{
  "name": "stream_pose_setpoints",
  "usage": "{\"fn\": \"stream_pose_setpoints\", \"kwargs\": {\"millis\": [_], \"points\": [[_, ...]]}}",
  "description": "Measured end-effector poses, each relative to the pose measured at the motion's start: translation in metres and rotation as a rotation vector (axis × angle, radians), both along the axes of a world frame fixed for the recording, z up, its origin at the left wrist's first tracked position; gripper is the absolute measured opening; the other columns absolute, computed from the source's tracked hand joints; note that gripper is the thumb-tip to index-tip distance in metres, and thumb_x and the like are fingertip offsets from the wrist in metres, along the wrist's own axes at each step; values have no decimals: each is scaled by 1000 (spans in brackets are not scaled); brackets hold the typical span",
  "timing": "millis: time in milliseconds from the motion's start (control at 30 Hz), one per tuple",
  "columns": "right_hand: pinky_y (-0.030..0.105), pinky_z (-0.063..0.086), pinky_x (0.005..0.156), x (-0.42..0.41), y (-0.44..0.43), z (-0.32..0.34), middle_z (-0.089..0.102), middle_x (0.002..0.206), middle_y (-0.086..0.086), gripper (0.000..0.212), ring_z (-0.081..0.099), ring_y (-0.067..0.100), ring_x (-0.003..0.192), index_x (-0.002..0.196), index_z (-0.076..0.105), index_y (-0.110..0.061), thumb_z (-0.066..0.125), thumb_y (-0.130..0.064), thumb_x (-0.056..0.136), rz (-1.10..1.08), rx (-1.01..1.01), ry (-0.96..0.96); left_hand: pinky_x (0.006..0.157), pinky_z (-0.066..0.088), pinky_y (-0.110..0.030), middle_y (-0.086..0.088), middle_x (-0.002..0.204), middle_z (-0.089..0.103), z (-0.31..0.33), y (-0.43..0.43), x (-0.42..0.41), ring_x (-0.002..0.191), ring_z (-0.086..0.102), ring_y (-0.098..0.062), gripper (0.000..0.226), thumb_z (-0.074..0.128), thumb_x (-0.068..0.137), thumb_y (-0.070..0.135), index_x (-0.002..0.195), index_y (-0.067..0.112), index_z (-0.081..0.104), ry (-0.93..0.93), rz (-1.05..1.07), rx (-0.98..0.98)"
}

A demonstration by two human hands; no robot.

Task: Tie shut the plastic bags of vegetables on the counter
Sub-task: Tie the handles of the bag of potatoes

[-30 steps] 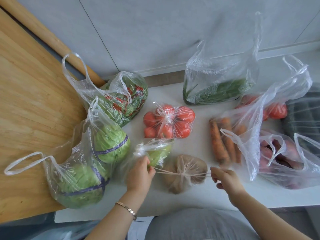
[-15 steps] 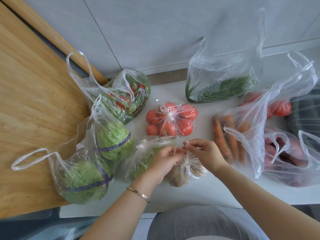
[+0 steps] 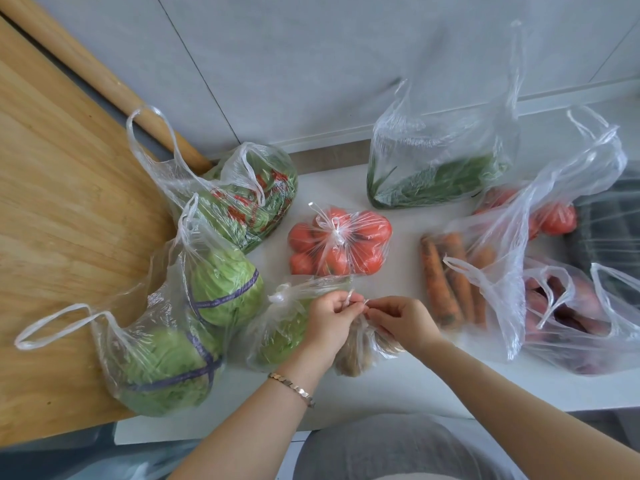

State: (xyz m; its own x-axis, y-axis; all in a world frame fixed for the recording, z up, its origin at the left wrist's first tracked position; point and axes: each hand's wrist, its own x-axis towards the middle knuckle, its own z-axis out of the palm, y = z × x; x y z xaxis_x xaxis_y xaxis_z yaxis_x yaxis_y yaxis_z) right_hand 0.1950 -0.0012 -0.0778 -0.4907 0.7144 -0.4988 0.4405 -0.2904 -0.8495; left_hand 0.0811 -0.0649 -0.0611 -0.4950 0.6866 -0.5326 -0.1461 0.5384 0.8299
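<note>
Hands: the left hand [image 3: 330,315] and the right hand [image 3: 403,318] met above the near edge of the white counter [image 3: 398,278]; each was closed in a pinch on a thin twisted handle strip of the brown-vegetable bag [image 3: 360,351], fingertips almost touching; a bracelet [image 3: 292,389] circled the left wrist.

Bag in work: it sat just under the hands, at about 6 o'clock from the counter's middle; its contents were brown and rounded, possibly potatoes, though the plastic and the hands hid too much to be sure.

Already knotted: the tomato bag [image 3: 341,242] lay at the centre, its top tied in a small knot; a small bag of greens [image 3: 284,327] sat at 9 o'clock of the hands, touching the left hand, its neck bunched at the top.

Open, left side: the cabbage bag [image 3: 194,323] stood at 8 o'clock, half on the wooden board [image 3: 69,202], handles loose; behind it, at 10 o'clock, a bag of leafy greens with red printing [image 3: 256,202] stood with handles upright.

Open, right side: the bag of long green stalks [image 3: 436,181] stood at 1 o'clock against the wall; the carrot bag [image 3: 457,278] lay at 3 o'clock; beyond it a bag of reddish roots [image 3: 571,313] gaped open.
</note>
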Motion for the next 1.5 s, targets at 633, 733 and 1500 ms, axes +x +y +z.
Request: {"fn": "stream_pose_setpoints", "kwargs": {"millis": [633, 733, 1500], "points": [[26, 38, 56, -23, -15, -6, 59, 59, -5, 18, 49, 14, 56, 67, 65, -20, 59, -22, 84, 103, 215, -238, 83, 49, -18, 9, 86, 64, 12, -15, -9, 84, 63, 0, 10, 60, 85, 9, 84, 12, 70, 432, -215, 158], [25, 32, 55, -18, -18, -7, 54, 63, -2, 18, 45, 14, 59, 76, 65, -8, 53, -16, 86, 300, 359, -264, 81, 49, -15, 1, 82, 72, 15, 1, -10, 77, 64, 2, 12, 63, 83, 7, 90, 4, 73, 421, -250, 162], [8, 37, 43, -6, -5, -4, 59, 56, -4, 15, 46, -2, 35, 77, 70, -7, 60, -13, 86, 175, 28, -85, 63, 42, -12, 14, 62, 55, -14, -19, -25, 60, 53, -2, 16, 66, 83, 20, 98, 17, 70, 353, -520, -105]]}}
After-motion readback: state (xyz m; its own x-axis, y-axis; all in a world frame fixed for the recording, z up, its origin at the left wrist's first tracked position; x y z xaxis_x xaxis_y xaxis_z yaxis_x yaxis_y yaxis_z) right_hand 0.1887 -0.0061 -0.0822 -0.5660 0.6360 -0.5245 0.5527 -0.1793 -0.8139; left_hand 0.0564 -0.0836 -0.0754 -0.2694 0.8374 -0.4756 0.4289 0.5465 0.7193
